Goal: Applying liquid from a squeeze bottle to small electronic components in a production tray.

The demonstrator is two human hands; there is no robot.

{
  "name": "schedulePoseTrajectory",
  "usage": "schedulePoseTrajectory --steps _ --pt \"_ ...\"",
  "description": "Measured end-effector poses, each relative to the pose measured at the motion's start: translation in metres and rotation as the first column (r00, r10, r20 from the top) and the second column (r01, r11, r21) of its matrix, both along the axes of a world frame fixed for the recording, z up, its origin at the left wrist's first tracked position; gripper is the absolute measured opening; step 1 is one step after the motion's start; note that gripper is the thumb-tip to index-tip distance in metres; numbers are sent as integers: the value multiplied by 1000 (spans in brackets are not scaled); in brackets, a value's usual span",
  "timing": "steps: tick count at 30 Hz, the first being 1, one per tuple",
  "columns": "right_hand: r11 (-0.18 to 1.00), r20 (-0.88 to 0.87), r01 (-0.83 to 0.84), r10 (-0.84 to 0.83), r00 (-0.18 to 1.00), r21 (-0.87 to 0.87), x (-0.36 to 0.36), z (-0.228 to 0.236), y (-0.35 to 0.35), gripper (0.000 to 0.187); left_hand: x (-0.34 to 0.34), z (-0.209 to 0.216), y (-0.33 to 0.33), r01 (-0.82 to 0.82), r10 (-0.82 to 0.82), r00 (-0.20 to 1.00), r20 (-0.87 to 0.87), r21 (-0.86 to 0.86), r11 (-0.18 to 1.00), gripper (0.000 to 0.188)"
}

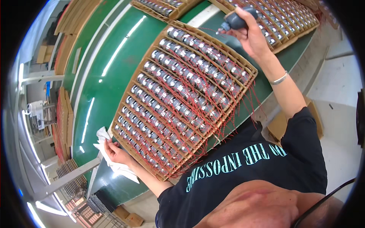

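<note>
In the middle lies a cardboard tray [165,27], divided into rows of small motors [173,70]. The motors are silver and grey cylinders, and thin red wires [228,125] trail from them over the tray's near right edge. Raised beyond the tray's far right corner, my right hand [254,38] is wrapped round a dark squeeze bottle [236,21] whose narrow nozzle points left. At the tray's left edge, my left hand [117,152] is closed on a crumpled white cloth [123,170], part of which sticks up past the fingers.
The tray rests on a green tabletop [125,49] that reflects the ceiling lights. More trays of motors [281,22] stand at the far right, with another tray [161,7] at the back. Stacked cardboard trays [64,114] line the left. A cardboard box [279,121] is behind my right arm.
</note>
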State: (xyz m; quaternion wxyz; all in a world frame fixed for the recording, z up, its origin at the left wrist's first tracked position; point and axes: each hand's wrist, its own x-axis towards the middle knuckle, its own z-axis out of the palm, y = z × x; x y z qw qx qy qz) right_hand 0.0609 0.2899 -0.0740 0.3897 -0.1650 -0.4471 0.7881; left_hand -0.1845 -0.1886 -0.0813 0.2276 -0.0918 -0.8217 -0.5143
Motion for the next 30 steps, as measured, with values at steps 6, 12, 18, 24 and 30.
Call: schedulePoseTrajectory --steps 6,12,18,24,30 --pt "967 54 -77 93 994 -241 -11 6 -13 34 24 20 26 83 -83 996 18 -31 996 32" --pt "901 -133 -293 264 955 -321 -10 -16 -16 42 4 17 23 288 -273 954 126 -128 949 40" --pt "890 -199 -328 275 941 -318 -13 -29 -10 44 -30 22 26 494 -428 832 353 -120 861 43" --pt "916 -144 -288 257 956 -278 -3 -13 -31 44 -46 8 20 523 -478 782 400 -6 852 45" --pt "950 44 -47 64 997 -308 16 16 -50 39 -43 6 12 421 -336 853 398 -145 896 40"
